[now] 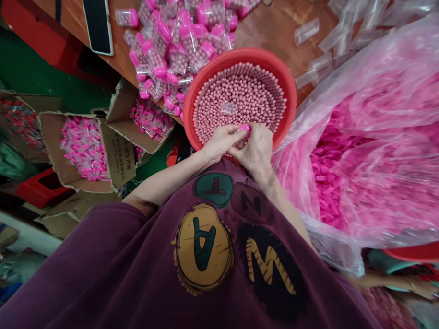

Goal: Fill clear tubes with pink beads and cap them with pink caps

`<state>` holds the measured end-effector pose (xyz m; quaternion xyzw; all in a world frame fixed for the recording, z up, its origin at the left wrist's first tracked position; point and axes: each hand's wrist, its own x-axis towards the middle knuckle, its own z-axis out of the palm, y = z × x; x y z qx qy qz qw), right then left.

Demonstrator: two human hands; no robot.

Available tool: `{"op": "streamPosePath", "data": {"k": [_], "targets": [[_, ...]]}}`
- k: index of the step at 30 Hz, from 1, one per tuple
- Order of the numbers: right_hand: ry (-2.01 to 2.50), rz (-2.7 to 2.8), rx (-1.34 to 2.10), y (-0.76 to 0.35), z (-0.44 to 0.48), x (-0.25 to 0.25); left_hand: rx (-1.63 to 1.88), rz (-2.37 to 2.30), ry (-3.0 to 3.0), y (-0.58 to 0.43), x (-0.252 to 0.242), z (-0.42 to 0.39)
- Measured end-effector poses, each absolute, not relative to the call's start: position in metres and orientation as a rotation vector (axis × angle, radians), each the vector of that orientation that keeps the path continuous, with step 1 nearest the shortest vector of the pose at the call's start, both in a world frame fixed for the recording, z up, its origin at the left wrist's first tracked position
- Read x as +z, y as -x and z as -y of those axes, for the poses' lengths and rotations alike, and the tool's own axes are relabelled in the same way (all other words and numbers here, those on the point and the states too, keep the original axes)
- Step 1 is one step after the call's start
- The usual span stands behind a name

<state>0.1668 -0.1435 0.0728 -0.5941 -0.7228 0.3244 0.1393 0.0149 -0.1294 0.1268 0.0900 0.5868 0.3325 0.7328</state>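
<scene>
My left hand (220,141) and my right hand (259,146) meet over the near rim of a red basin (290,92). Both are closed around one small clear bottle with a bright pink cap (244,128). The cap shows between my fingertips, while most of the bottle's body is hidden by my fingers. Just beyond my hands, the basin holds a mass of small pink beads (234,85). On those beads lies a small clear tube (228,107), tipped on its side.
Capped bottles full of beads (181,38) are heaped behind the basin, near a phone (98,25). Clear empty tubes (306,32) lie at back right. A plastic bag of pink caps (331,165) stands right. Cardboard boxes (120,158) of bottles sit lower left. Another person's arm (400,283) shows lower right.
</scene>
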Motion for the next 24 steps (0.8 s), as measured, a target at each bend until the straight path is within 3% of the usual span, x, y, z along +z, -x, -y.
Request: {"op": "streamPosePath", "data": {"k": [12,17,24], "targets": [[1.723,2.202,1.235,-0.161,0.154,0.046,0.578,-1.531,0.106,-0.025,0.106,0.135],[1.334,2.046,1.531,-0.15,0.123,0.022,0.752,-1.667,-0.099,0.004,0.091,0.129],[1.576,2.015,1.111,-0.13,0.07,-0.028,1.151,-2.03,-0.196,0.107,0.073,0.162]]}}
